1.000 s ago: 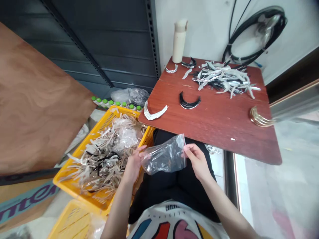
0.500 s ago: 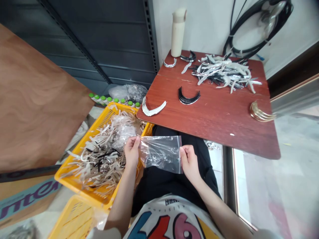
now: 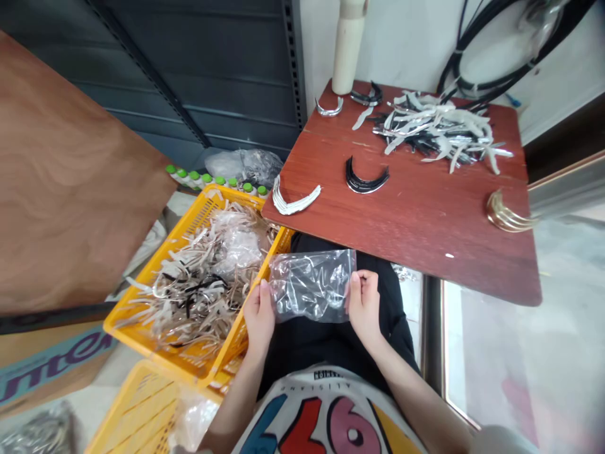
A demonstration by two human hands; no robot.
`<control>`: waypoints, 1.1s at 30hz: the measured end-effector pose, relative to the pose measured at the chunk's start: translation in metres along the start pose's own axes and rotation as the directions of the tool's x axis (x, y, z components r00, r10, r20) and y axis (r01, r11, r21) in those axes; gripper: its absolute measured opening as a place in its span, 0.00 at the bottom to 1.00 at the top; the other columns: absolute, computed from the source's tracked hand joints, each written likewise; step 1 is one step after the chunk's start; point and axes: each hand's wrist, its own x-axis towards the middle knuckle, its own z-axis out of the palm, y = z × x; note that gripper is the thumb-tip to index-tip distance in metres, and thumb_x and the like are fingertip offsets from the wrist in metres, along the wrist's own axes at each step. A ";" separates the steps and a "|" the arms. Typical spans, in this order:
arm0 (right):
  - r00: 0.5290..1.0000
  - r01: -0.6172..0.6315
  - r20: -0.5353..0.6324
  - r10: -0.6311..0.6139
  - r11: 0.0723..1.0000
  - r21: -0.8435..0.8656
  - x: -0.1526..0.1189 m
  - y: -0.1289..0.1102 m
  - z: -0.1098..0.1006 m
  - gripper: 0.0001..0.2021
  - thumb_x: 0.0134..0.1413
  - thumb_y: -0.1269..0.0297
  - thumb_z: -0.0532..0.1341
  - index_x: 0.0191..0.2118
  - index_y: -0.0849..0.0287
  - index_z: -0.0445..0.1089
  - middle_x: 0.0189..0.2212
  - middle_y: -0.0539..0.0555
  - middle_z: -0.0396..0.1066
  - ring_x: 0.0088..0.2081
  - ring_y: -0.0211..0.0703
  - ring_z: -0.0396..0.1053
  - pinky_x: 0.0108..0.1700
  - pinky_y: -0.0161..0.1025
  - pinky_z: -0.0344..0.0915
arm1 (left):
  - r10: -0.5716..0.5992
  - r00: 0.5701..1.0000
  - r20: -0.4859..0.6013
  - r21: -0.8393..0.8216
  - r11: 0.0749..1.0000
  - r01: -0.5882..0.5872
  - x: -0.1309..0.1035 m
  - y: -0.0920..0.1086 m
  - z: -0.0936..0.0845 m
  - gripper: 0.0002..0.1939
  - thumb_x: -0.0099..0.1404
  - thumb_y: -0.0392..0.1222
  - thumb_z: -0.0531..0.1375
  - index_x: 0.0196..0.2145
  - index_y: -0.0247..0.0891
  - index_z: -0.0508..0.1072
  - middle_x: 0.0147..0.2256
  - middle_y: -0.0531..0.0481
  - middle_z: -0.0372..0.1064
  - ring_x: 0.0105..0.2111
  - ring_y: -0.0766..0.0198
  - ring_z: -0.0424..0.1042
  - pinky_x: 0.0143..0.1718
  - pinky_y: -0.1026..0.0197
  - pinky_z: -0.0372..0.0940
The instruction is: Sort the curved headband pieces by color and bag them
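A clear plastic zip bag (image 3: 312, 287) is stretched flat above my lap, with nothing visible inside it. My left hand (image 3: 261, 315) pinches its left end near the basket's edge. At the other end, the fingers of my right hand (image 3: 365, 304) are closed on the bag's zip side. On the red-brown table (image 3: 416, 227) beyond lie a stack of white curved strips (image 3: 295, 200), a stack of black curved strips (image 3: 366, 180) and a gold curved bundle (image 3: 508, 214).
A yellow basket (image 3: 227, 359) full of loose strips stands at left, beside several green-capped bottles (image 3: 207, 179). On the table's far side are a heap of white and black strips (image 3: 439, 132), silver strips (image 3: 329, 108) and a cream flask (image 3: 348, 53). A coiled black cable (image 3: 454, 69) hangs behind.
My left hand has moved lower and to the right, gripping further down the bag's end. My right hand has shifted slightly right and up. The bag looks more wrinkled, and the view has tilted.
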 end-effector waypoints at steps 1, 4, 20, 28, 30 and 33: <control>1.000 0.005 -0.024 -0.005 1.000 0.002 -0.001 0.002 0.000 0.10 0.68 0.54 0.51 0.40 0.54 0.56 0.21 0.43 0.63 0.16 0.33 0.61 0.19 0.30 0.59 | 0.041 0.999 -0.028 0.055 0.998 -0.040 0.002 0.001 0.002 0.24 0.65 0.61 0.55 0.22 0.39 0.61 0.17 0.59 0.54 0.17 0.71 0.54 0.19 0.67 0.52; 0.999 -0.004 -0.053 0.005 1.000 0.016 -0.004 0.006 0.002 0.10 0.67 0.53 0.52 0.40 0.54 0.57 0.21 0.43 0.63 0.17 0.33 0.62 0.19 0.30 0.58 | 0.168 0.981 -0.092 0.250 0.958 -0.141 0.012 0.005 0.004 0.24 0.67 0.58 0.52 0.21 0.40 0.59 0.17 0.57 0.54 0.19 0.68 0.56 0.23 0.64 0.53; 0.992 -0.049 0.123 0.036 0.994 0.100 -0.002 0.001 -0.001 0.11 0.66 0.52 0.53 0.38 0.54 0.59 0.19 0.42 0.62 0.17 0.34 0.61 0.20 0.32 0.59 | 0.190 0.966 0.174 0.072 0.976 -0.205 0.081 0.008 0.013 0.18 0.60 0.57 0.60 0.27 0.38 0.70 0.23 0.55 0.62 0.25 0.67 0.60 0.30 0.66 0.57; 0.984 -0.104 0.162 0.073 0.976 0.191 0.002 -0.001 -0.002 0.13 0.63 0.51 0.56 0.35 0.55 0.61 0.24 0.45 0.63 0.22 0.35 0.63 0.25 0.33 0.62 | 0.589 0.801 -0.103 0.419 0.756 -0.502 0.050 0.043 0.008 0.18 0.63 0.47 0.61 0.48 0.37 0.69 0.45 0.44 0.67 0.41 0.58 0.67 0.48 0.57 0.60; 0.975 -0.152 0.195 0.102 0.954 0.258 0.002 -0.004 0.000 0.14 0.62 0.50 0.58 0.33 0.55 0.61 0.23 0.44 0.61 0.22 0.34 0.61 0.25 0.33 0.62 | 0.596 0.803 0.008 0.401 0.734 -0.548 0.023 0.055 0.014 0.16 0.63 0.46 0.62 0.47 0.39 0.71 0.43 0.45 0.68 0.40 0.58 0.68 0.47 0.57 0.61; 0.955 -0.229 0.263 0.136 0.902 0.366 -0.001 -0.008 0.003 0.15 0.59 0.50 0.61 0.31 0.55 0.61 0.21 0.44 0.61 0.21 0.34 0.61 0.24 0.33 0.62 | 0.441 0.777 0.449 0.303 0.743 -0.597 -0.015 0.067 0.027 0.11 0.64 0.45 0.61 0.44 0.43 0.74 0.38 0.49 0.72 0.36 0.60 0.71 0.42 0.60 0.65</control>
